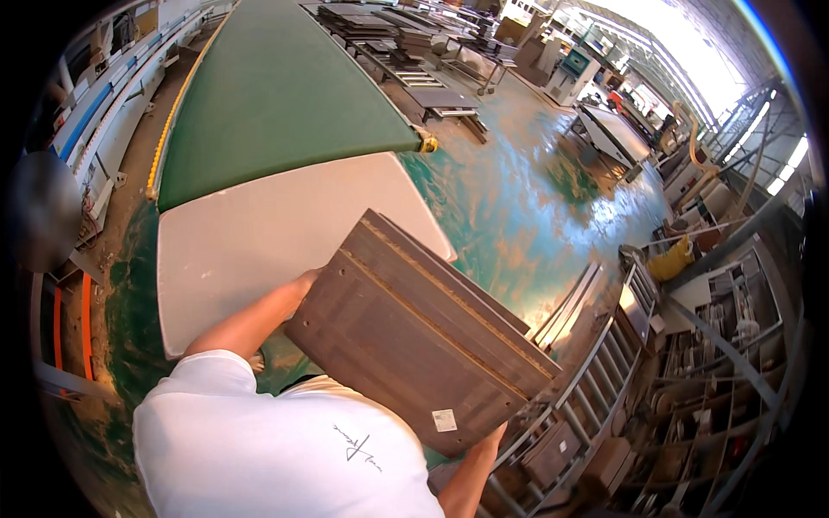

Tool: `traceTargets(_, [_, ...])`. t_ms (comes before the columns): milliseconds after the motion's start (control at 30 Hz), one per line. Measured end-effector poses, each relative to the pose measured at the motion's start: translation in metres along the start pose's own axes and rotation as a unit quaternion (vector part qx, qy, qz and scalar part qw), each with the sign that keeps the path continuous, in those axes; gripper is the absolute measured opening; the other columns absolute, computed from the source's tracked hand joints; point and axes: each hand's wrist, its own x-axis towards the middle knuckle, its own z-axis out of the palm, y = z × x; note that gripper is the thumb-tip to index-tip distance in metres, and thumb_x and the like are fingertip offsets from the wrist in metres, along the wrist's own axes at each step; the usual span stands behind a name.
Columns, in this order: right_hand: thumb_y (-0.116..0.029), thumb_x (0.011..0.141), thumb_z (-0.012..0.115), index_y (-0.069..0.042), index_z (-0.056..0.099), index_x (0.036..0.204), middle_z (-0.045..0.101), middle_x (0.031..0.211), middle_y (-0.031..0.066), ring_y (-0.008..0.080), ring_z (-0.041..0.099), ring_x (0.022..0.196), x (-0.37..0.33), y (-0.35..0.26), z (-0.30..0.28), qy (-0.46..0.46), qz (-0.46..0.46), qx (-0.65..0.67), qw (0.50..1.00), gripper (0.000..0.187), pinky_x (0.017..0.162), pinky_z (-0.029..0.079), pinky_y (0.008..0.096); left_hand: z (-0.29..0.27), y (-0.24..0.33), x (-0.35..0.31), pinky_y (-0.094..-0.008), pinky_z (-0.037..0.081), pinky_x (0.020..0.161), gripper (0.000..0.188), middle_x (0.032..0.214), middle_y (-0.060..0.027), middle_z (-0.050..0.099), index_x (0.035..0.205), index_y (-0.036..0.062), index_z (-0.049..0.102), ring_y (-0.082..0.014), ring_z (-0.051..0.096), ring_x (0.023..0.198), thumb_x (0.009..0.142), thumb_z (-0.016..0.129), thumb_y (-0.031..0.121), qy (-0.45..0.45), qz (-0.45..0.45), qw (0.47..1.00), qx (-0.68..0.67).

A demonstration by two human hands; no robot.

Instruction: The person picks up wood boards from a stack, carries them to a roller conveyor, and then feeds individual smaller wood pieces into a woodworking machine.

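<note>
Brown rectangular wooden panel stack, held before the white-shirted torso
Long axis slants from left hand, upper left, to right hand, lower right; each grip clasps one end.

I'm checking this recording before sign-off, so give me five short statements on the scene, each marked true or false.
1. The left hand and right hand both hold the brown panels. True.
2. The panels carry a red label. False: the label is white.
3. The green belt lies beyond the pale tabletop. True.
4. The person wears a black shirt. False: the shirt is white.
5. A yellow bag is on the picture's right side. True.
</note>
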Motion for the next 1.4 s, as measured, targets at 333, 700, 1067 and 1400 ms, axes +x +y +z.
traceTargets(333, [-0.044,0.103,0.050,-0.005,0.055,0.138,0.065,0.125,0.0099,0.0280,0.065,0.109,0.312,-0.151,-0.031,-0.019,0.043,-0.025,0.999,0.052,0.090,0.056,0.0428,0.101,0.047,0.297,-0.0422,0.054,0.093,0.045,0.124,-0.0098,0.066,0.140,0.0099,0.055,-0.0234,0.063,0.112,0.106,0.047,0.038,0.061,0.014,0.998,-0.025])
traceTargets(700, [-0.045,0.102,0.051,-0.005,0.054,0.138,0.065,0.124,0.0102,0.0281,0.065,0.108,0.697,-0.264,0.021,-0.136,0.138,-0.087,0.977,0.054,0.089,0.056,0.0430,0.170,0.115,0.494,-0.0449,0.057,0.088,0.041,0.118,-0.0129,0.070,0.129,0.0042,0.062,-0.0268,0.069,0.102,0.104,0.048,0.034,0.207,0.084,0.961,-0.163])
traceTargets(1067, [-0.043,0.101,0.053,-0.004,0.056,0.136,0.066,0.125,0.0109,0.0286,0.066,0.107,1.030,-0.258,0.238,-0.154,0.235,-0.126,0.952,0.052,0.088,0.057,0.0436,0.075,0.265,0.707,-0.0412,0.059,0.080,0.039,0.111,-0.0118,0.071,0.124,0.0028,0.065,-0.0244,0.071,0.094,0.100,0.055,0.033,0.285,0.164,0.938,-0.111])
traceTargets(1400, [-0.042,0.101,0.053,-0.003,0.056,0.135,0.066,0.123,0.0124,0.0285,0.067,0.105,1.316,-0.205,0.459,-0.240,0.241,-0.206,0.918,0.052,0.086,0.058,0.0420,-0.012,0.446,0.864,-0.0411,0.060,0.078,0.040,0.109,-0.0122,0.072,0.123,0.0024,0.065,-0.0242,0.071,0.092,0.099,0.057,0.033,0.401,0.218,0.879,-0.140])
